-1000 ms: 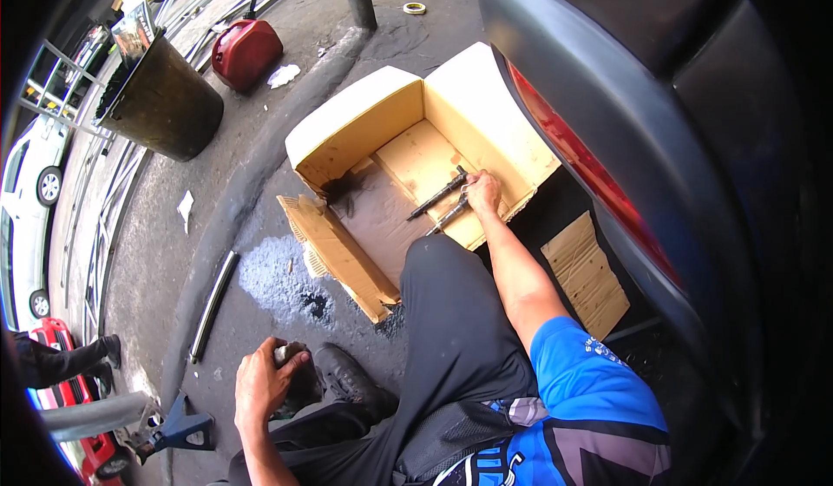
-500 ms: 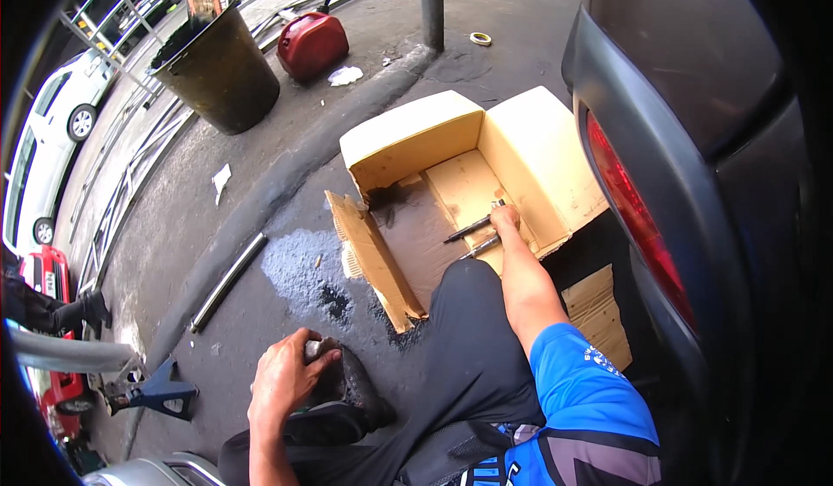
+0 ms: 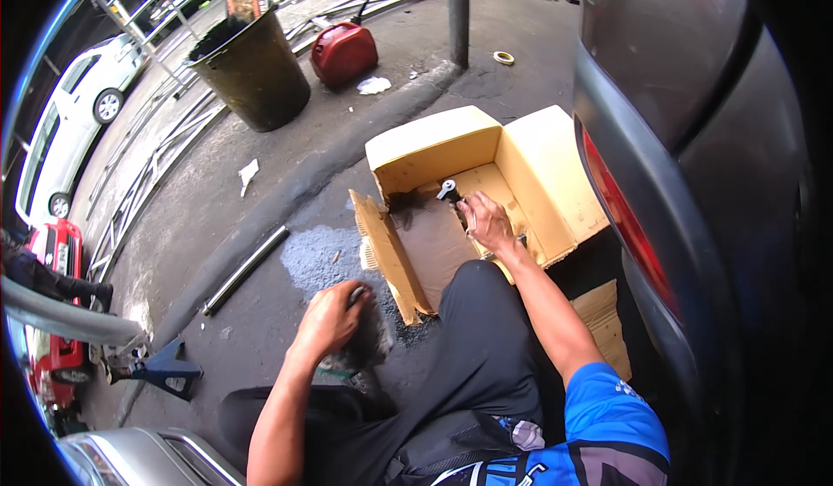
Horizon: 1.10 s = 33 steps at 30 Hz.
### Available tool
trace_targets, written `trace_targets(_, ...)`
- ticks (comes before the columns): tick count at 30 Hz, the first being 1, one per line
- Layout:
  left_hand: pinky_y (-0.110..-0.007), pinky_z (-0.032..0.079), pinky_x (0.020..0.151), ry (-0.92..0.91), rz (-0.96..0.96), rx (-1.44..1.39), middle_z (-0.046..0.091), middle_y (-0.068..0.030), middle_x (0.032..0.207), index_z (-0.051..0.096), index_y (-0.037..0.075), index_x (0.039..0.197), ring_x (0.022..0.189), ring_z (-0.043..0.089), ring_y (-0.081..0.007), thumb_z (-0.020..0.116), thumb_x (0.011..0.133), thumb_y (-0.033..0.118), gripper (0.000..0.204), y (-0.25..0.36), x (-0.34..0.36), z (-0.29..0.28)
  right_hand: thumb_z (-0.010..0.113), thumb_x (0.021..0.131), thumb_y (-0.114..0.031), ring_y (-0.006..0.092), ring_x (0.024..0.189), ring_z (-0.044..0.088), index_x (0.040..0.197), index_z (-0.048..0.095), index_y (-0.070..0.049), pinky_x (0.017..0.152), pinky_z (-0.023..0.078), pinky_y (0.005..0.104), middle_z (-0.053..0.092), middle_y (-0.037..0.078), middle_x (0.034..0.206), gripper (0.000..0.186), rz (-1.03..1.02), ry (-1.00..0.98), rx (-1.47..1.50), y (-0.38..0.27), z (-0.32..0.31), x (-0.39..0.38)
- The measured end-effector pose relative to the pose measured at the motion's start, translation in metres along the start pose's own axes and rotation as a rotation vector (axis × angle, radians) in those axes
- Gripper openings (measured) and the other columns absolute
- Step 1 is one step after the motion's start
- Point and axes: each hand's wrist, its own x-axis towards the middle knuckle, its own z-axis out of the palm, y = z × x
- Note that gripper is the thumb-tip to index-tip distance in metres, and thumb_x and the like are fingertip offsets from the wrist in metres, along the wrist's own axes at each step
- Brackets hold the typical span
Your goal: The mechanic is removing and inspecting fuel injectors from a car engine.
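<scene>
My right hand is over the open cardboard box, closed round a ratchet wrench. The wrench's round silver head sticks out past my fingers toward the far left; most of its handle is hidden by the hand. Part of another dark tool shows under my wrist, too covered to name. My left hand hangs beside my shoe, left of the box, with its fingers curled. Something dark shows at its fingertips, but blur keeps me from making it out.
A vehicle's rear bumper with a red tail light rises close on the right. On the floor to the left lie a metal tube, grey-blue granules and a blue jack stand. A bin and red fuel can stand farther off.
My right hand has lifted and turned the ratchet wrench, so its head now points away from me. My left hand has moved forward and right. The view has shifted slightly.
</scene>
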Motion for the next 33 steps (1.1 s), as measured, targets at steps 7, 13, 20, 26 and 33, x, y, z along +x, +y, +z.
trace_targets(7,-0.045,0.051,0.106,0.278,0.184,-0.386,0.068,-0.0233,0.136,0.058,0.010,0.145,0.129,0.064,-0.0394,0.065,0.104,0.026,0.045,0.007,0.030,0.035,0.070,0.099,-0.012,0.0416,0.075,0.070,0.103,0.069,0.005,0.065,0.058,0.0460,0.070,0.023,0.090,0.017,-0.143,0.069,0.254,-0.166,-0.053,-0.012)
trace_targets(13,-0.043,0.052,0.101,0.002,0.172,-0.445,0.070,-0.0224,0.128,0.053,0.003,0.144,0.123,0.068,-0.0373,0.085,0.089,0.041,0.074,-0.005,0.016,0.040,0.073,0.095,-0.008,0.0392,0.080,0.071,0.102,0.073,0.002,0.070,0.059,0.0451,0.074,0.017,0.095,0.011,-0.125,-0.031,0.336,-0.217,-0.071,-0.042)
trace_targets(20,-0.052,0.053,0.081,0.004,0.192,-0.239,0.071,-0.0256,0.102,0.055,0.006,0.124,0.102,0.067,-0.0490,0.074,0.088,0.012,0.042,-0.010,0.001,0.038,0.070,0.102,-0.014,0.0335,0.085,0.075,0.119,0.070,0.004,0.076,0.061,0.0378,0.076,0.018,0.097,0.025,-0.081,-0.206,0.538,-0.216,-0.101,-0.050)
trace_targets(26,-0.048,0.053,0.069,0.143,0.191,-0.197,0.072,-0.0201,0.088,0.059,0.007,0.106,0.085,0.069,-0.0469,0.087,0.087,0.031,0.042,-0.004,-0.006,0.042,0.055,0.109,-0.010,0.0200,0.093,0.077,0.130,0.062,0.005,0.080,0.063,0.0320,0.078,0.018,0.105,0.027,0.231,-0.222,0.909,-0.225,-0.128,-0.038)
trace_targets(33,-0.037,0.054,0.069,0.209,0.282,-0.283,0.066,-0.0102,0.082,0.062,0.004,0.101,0.073,0.070,-0.0255,0.084,0.083,0.011,0.029,-0.008,-0.005,0.047,0.062,0.104,-0.002,0.0218,0.098,0.078,0.125,0.058,0.006,0.084,0.065,0.0320,0.079,0.018,0.102,0.022,0.208,-0.176,1.059,-0.240,-0.128,-0.031)
